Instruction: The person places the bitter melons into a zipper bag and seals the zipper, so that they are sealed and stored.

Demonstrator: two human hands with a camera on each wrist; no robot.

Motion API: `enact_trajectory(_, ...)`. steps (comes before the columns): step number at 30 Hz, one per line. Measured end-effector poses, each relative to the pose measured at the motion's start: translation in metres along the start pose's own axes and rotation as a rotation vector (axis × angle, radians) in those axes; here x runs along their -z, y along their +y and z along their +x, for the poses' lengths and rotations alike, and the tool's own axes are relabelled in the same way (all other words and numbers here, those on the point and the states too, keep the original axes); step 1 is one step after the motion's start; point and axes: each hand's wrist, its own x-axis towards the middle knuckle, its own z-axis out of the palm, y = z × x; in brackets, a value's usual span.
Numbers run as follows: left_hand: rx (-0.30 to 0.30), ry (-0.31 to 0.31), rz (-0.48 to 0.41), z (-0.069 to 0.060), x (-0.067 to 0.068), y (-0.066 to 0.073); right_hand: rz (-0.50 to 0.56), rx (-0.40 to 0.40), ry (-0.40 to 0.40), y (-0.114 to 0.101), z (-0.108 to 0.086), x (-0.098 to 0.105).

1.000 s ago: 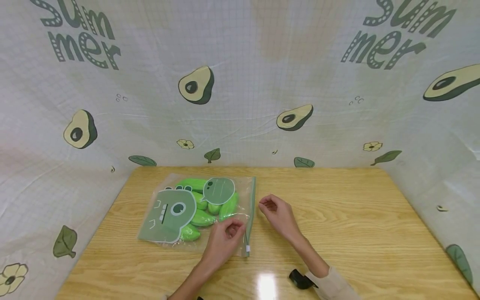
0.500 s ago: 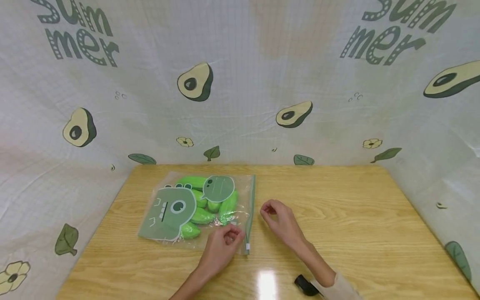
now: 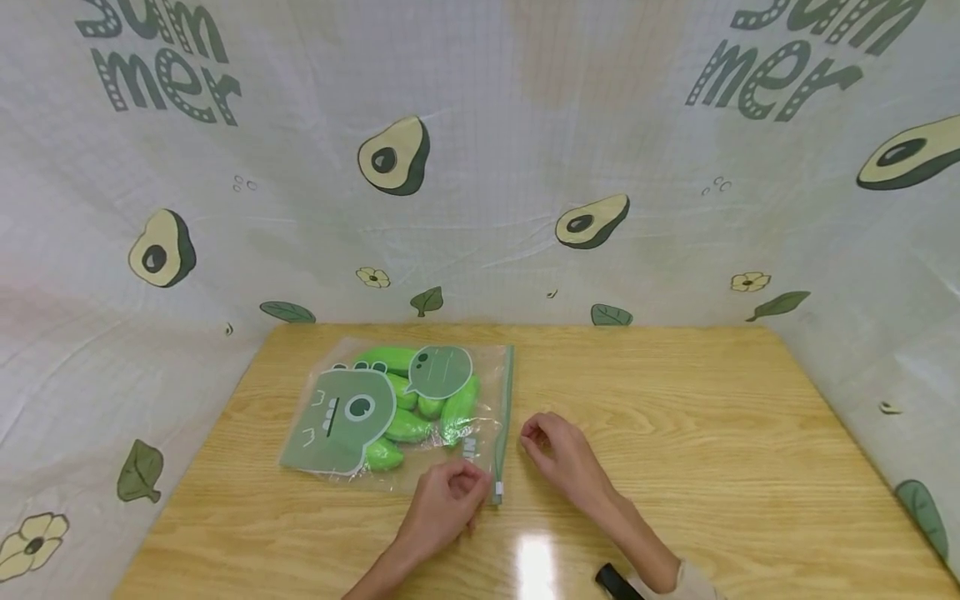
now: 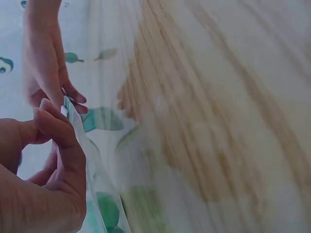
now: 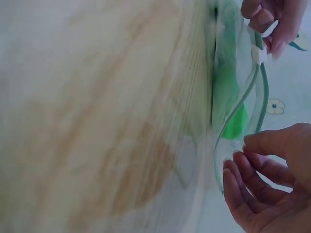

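A clear zip bag with a green cartoon monster print lies on the left of the table. Inside are several bright green, cucumber-like pieces. My left hand pinches the near end of the bag's green zip strip, beside the white slider. In the head view my right hand hovers just right of the strip, fingers loosely bent with nothing seen between them. The right wrist view shows the strip parted below the slider, with the right fingertips close to it; whether they touch it is unclear.
The wooden table extends to the right of the hands. A pale cloth printed with avocados and leaves rises behind it and along both sides. A black device sits at the right wrist.
My right hand has drawn toward the near side, along the strip. The left hand has slid closer to the bag's near corner. The bag stays nearly in place; the head view tilts slightly.
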Motion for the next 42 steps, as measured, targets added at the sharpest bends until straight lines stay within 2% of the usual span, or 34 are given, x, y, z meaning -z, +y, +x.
enact_trajectory(5,0.056,-0.029,-0.025,-0.004,-0.001,0.002,0.01,0.024,-0.015,-0.003,-0.004,-0.003)
enact_trajectory(11,0.098,-0.059,-0.072,-0.01,-0.003,0.0,0.054,0.006,-0.062,-0.008,-0.012,-0.005)
enact_trajectory(19,0.214,-0.045,-0.172,-0.017,-0.009,-0.003,0.107,-0.032,-0.12,-0.017,-0.02,-0.009)
enact_trajectory(27,0.284,-0.062,-0.202,-0.02,-0.013,-0.006,0.168,-0.094,-0.241,-0.023,-0.023,-0.009)
enact_trajectory(33,0.299,-0.087,-0.241,-0.021,-0.013,-0.007,0.222,-0.12,-0.305,-0.024,-0.025,-0.009)
enact_trajectory(42,0.317,-0.113,-0.283,-0.022,-0.015,-0.008,0.293,-0.127,-0.347,-0.023,-0.028,-0.009)
